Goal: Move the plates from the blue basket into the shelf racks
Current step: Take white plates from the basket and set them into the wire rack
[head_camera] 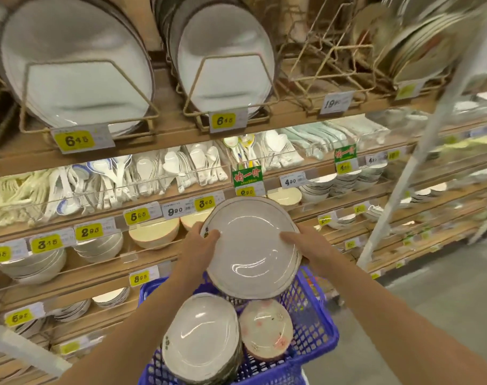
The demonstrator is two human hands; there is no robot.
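Left hand (206, 240) gripped the left rim of a small stack of white plates (250, 245), thumb curled over the top face. The right hand (300, 245) clasped the opposite rim the same way, so the stack was held between them just above the far end of the blue basket (320, 332). A second stack (200, 337) lay nearer in that basket. To do the lift well, I judged both thumbs should keep pressing down so the plates could not slide apart. The stack would then need turning on edge before it met the empty wire rack (325, 59), up on the top shelf to the right. The stack's hollow face pointed up and tipped towards the person, far rim higher than near rim. The plates looked nearly round, so any long axis was faint, running far to near if at all.
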